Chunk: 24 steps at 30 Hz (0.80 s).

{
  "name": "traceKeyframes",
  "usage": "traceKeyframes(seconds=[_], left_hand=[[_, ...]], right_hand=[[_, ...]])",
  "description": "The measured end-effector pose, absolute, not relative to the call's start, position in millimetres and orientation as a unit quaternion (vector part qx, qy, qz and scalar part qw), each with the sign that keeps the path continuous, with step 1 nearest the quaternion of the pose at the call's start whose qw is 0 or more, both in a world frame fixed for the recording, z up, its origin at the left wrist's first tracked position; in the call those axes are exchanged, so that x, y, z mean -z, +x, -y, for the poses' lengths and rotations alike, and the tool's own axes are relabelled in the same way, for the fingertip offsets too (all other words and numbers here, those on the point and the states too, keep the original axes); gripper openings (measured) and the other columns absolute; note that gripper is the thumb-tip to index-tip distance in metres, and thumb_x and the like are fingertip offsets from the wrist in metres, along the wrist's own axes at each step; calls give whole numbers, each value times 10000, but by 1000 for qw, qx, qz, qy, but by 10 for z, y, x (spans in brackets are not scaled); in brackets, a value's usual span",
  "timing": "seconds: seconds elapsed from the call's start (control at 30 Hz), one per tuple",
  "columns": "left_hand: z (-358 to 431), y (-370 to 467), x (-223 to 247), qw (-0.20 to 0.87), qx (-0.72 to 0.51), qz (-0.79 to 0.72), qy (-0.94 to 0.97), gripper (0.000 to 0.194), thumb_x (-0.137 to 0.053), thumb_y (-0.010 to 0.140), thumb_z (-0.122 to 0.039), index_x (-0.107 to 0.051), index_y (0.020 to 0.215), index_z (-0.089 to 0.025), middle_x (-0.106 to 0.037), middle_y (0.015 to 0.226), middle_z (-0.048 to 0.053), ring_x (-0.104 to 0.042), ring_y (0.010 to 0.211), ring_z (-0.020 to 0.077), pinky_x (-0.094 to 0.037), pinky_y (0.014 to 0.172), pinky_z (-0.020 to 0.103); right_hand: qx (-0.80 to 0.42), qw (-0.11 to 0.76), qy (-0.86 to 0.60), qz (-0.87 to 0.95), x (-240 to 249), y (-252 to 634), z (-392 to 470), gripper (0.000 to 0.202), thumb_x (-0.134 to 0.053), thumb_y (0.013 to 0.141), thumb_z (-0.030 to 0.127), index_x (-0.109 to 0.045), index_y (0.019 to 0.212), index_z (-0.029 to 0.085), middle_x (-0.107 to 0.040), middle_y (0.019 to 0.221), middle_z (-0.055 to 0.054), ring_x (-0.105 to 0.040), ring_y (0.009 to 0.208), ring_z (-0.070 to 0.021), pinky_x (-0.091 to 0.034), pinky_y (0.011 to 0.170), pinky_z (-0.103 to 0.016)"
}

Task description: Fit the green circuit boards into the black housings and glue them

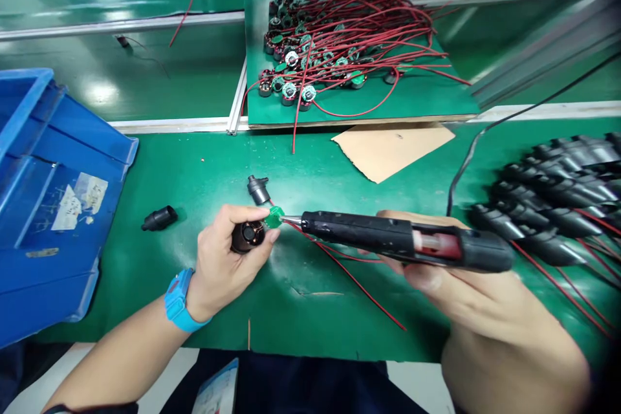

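Note:
My left hand (pixel 230 242), a blue band at its wrist, is closed around a small dark motor (pixel 247 237) with copper showing inside. Thumb and index finger pinch a round green circuit board (pixel 275 217) at the motor's right side. In my right hand (pixel 436 284) is a long black hand tool (pixel 359 233) with a thin metal tip. The tip meets the circuit board or sits right at it; contact is hard to tell. Red wires (pixel 352 281) trail from there to the lower right. A black plastic housing (pixel 259 189) lies just behind the board.
A blue bin (pixel 63 207) stands at the left, with another black housing (pixel 160 218) beside it. On a raised green board (pixel 286 113) several motors with red wires (pixel 349 39) are heaped. Cardboard (pixel 392 149) lies before it. Black housings (pixel 548 207) crowd the right; a black cable (pixel 473 149) hangs nearby.

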<state>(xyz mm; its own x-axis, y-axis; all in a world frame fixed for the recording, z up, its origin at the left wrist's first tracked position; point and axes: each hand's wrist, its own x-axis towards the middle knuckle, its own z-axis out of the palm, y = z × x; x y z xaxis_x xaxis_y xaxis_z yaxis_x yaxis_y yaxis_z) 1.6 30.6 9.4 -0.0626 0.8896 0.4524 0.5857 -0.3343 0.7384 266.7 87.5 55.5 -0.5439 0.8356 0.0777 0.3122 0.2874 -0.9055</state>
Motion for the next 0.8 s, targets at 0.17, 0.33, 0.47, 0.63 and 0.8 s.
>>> traceKeyframes(seconds=[0.17,0.33,0.47,0.63,0.8], left_hand=[[-307,30,-115,160,-463,-555,673,238,-752,890,-228,-637,1098,-219,-727,949,0,-710,772,110,-582,692,206],[-305,37,-113,159,-459,-559,672,234,-751,888,-229,-635,1090,-220,-722,923,-2,-694,733,105,-573,666,205],[-286,33,-99,166,-459,-565,666,237,-760,881,-232,-636,1083,-223,-699,902,-15,-663,711,93,-556,663,196],[-298,39,-128,225,-457,-587,629,215,-755,880,-223,-651,1068,-233,-635,798,-46,-579,606,70,-484,550,169],[-350,23,-185,259,-478,-600,586,190,-760,858,-216,-657,1017,-228,-634,816,-37,-621,681,92,-514,613,190]], right_hand=[[-512,266,-351,737,-508,2691,-888,387,-623,940,545,-549,726,232,-488,617,49,-431,497,-113,-369,446,-251],[-459,254,-364,770,-542,2682,-882,412,-605,951,558,-533,719,225,-483,625,48,-426,498,-104,-368,443,-242],[-398,257,-363,803,-645,2593,-880,456,-599,956,567,-467,680,230,-426,579,61,-384,444,-90,-349,395,-223],[-303,235,-343,857,-601,2554,-785,269,-581,992,463,-517,836,254,-560,625,51,-510,440,-100,-411,415,-219],[-2,152,-373,915,-436,2657,-777,221,-498,1019,391,-557,893,220,-615,712,-40,-606,563,-198,-394,470,-312]])
